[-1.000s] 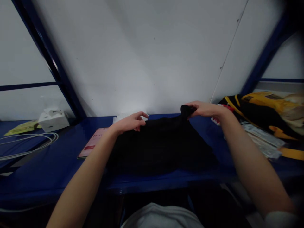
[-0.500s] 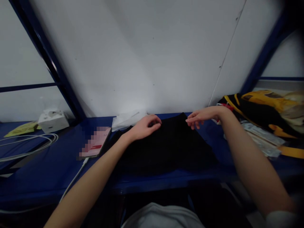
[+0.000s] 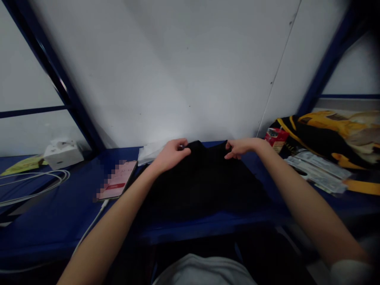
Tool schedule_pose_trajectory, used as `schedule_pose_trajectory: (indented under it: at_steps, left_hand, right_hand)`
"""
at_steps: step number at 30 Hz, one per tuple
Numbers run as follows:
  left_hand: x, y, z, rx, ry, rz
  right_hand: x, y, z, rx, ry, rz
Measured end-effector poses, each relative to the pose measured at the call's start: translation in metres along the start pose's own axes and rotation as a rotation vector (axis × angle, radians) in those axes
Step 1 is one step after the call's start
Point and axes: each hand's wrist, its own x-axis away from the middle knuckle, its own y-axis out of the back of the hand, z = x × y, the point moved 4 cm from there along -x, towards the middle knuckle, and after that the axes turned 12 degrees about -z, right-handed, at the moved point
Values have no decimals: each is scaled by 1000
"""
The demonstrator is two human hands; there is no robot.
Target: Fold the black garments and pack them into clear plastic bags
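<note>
Fabric (black, kinda murky) lies on the table, far edge now bunched up at the left hand, unlike half a second ago. Left fingers pinch that fold; right hand curls its fingers by the far-right corner, can't tell if gripping.

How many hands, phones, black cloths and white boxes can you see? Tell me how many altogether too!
Hands: 2, the left hand and the right hand
Phone: 1
Black cloth: 1
White box: 1
Total: 5
</note>
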Motion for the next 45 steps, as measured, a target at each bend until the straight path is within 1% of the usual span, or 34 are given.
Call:
schedule_pose_trajectory:
  at_steps: [1, 2, 4, 6, 7, 8, 9, 12, 13, 14, 16, 18, 19, 20, 21, 23, 24, 25, 27, 29, 31, 32, 34, 36, 38, 40, 43, 45]
  left_hand:
    - [-1, 12, 2, 24, 33, -9]
    - [-3, 25, 4, 40, 39, -18]
    - [-3, 50, 10, 60, 48, -8]
    - [0, 72, 19, 71, 115, 11]
    - [3, 80, 24, 68, 156, 30]
    - [6, 85, 29, 52, 209, 77]
    - [11, 88, 35, 14, 272, 148]
    - [26, 85, 53, -153, 467, 441]
    - [29, 83, 60, -206, 516, 518]
    - [31, 82, 67, -257, 555, 568]
    - [30, 83, 82, -361, 622, 591]
    - [24, 86, 98, -478, 668, 559]
    - [19, 87, 103, -537, 657, 512]
    - [13, 87, 106, -594, 609, 439]
    - [6, 86, 105, -642, 525, 347]
    - [-6, 79, 93, -705, 292, 156]
    - [-9, 72, 84, -695, 181, 92]
    - [-11, 63, 74, -662, 101, 71]
    - [-11, 43, 57, -571, -18, 107]
    - [-8, 26, 44, -491, -84, 185]
    - [-4, 15, 40, -443, -91, 272]
    - [-3, 12, 41, -436, -73, 307]
    - [-1, 12, 46, -445, -22, 353]
    - [1, 17, 50, -458, 35, 388]
    - [2, 22, 52, -458, 92, 427]
    - [3, 26, 52, -450, 131, 457]
    - [3, 29, 49, -426, 117, 471]
    - [3, 32, 45, -389, 96, 448]
  right_hand:
    - [-1, 2, 1, 4, 21, -51]
    - [-1, 4, 3, 12, 48, -82]
    - [-2, 4, 7, 30, 109, -84]
    - [-1, 3, 11, 29, 155, -66]
    - [-1, 4, 13, 27, 172, -68]
    - [-1, 5, 14, 19, 189, -85]
    - [-1, 7, 14, 7, 209, -110]
    - [0, 15, 14, -21, 259, -219]
    - [0, 18, 12, -24, 259, -260]
    - [-1, 21, 10, -22, 250, -294]
    - [-3, 25, 5, -23, 221, -336]
    - [-8, 26, -3, -14, 175, -352]
    - [-11, 26, -8, 0, 150, -360]
    - [-14, 25, -13, 16, 125, -365]
    - [-18, 24, -19, 31, 100, -363]
    - [-27, 19, -29, 43, 64, -337]
    - [-30, 16, -33, 41, 53, -317]
    - [-34, 13, -37, 42, 41, -294]
    - [-39, 7, -40, 64, 17, -252]
    - [-39, 3, -39, 96, -13, -212]
    - [-35, 4, -36, 160, -53, -202]
    - [-31, 7, -33, 199, -69, -214]
    - [-22, 12, -24, 237, -70, -228]
    - [-13, 12, -12, 160, 12, -181]
    - [-5, 7, 2, 33, 140, -68]
    - [0, -2, 12, -33, 230, 63]
    - [3, -16, 21, -100, 289, 247]
    - [5, -22, 25, -160, 325, 327]
